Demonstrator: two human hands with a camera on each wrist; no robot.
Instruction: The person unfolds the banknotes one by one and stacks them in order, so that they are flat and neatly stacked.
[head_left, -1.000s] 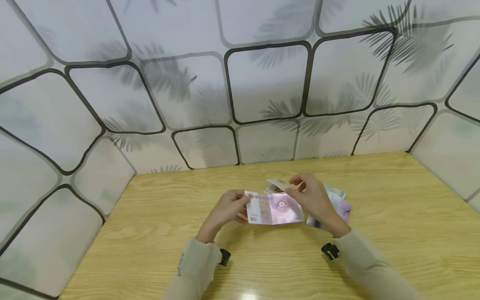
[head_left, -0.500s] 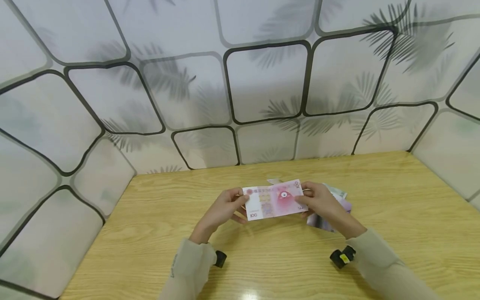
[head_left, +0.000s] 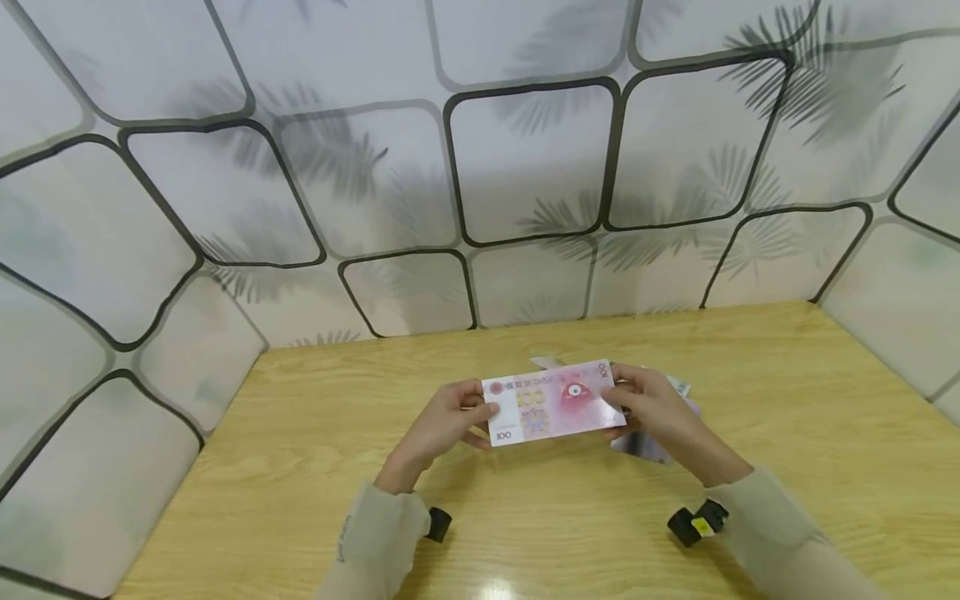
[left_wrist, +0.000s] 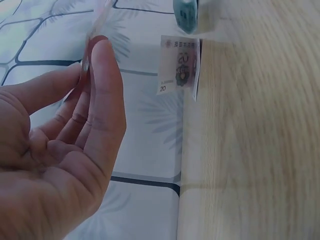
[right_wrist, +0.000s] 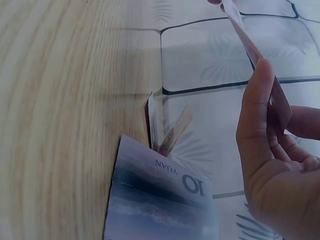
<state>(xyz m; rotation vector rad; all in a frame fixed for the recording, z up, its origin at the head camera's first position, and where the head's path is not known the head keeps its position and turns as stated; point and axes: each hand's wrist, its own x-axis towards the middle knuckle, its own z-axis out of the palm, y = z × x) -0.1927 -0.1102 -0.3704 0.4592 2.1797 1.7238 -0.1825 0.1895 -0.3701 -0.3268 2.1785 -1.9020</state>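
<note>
L hand (head_left: pixel 442 421) & R hand (head_left: pixel 652 406) are pinching opp. ends of a pink note (head_left: pixel 555 407), flat paper btwn them, "100" showing at corners. Nr R hand, "10 YUAN" note (right_wrist: pixel 160 195) is resting; beyond hands, folded "20" note (left_wrist: pixel 175 67) is sitting on woodgrain table (head_left: pixel 300 467).

Room to pass: over the tabletop (head_left: pixel 555 517) between the sleeves (head_left: pixel 378 529), and out to either side; the pink note (head_left: pixel 555 402) spanning left hand (head_left: pixel 442 417) to right hand (head_left: pixel 660 408) blocks the middle, other notes (head_left: pixel 645 448) lie near the right hand, the wall (head_left: pixel 532 167) closes the far edge
</note>
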